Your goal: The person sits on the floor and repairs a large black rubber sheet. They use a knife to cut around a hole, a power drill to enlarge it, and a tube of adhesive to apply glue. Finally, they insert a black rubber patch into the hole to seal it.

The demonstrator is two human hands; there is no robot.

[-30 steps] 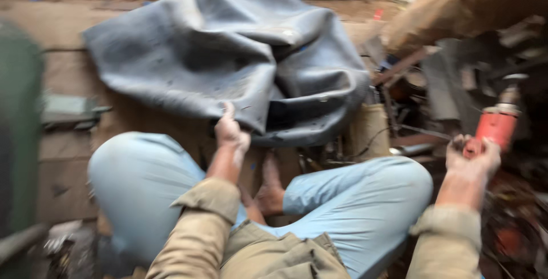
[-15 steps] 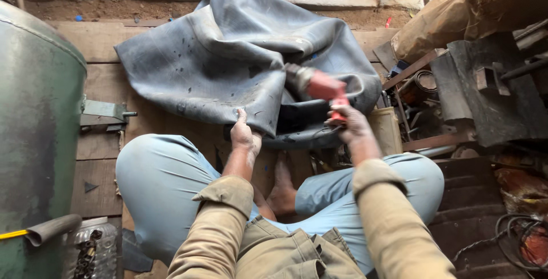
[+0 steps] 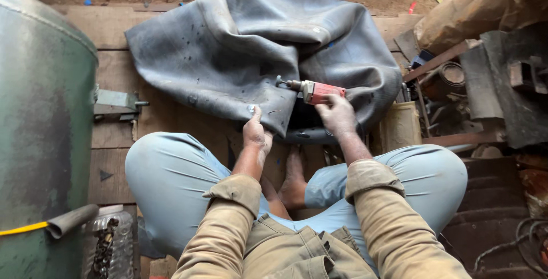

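Note:
A big grey rubber inner tube [image 3: 257, 45] lies folded on the wooden floor in front of my crossed legs. My left hand [image 3: 255, 132] pinches its near edge, thumb on top of the rubber. My right hand [image 3: 338, 115] grips a red hand grinder [image 3: 319, 91], held level with its small metal tip [image 3: 281, 81] pointing left just above the tube. The tip sits a short way right of and above my left hand.
A large green metal tank [image 3: 40, 130] stands at the left with a hose [image 3: 68, 222] and a plastic jar of chain [image 3: 108, 239] beside it. Scrap metal, rusty bars and a brown sack [image 3: 474, 10] crowd the right side. A tan can [image 3: 399, 127] stands by my right knee.
My right hand brought the red grinder in from the far right to the tube and levelled it with its tip pointing left. My left hand stayed on the tube's edge.

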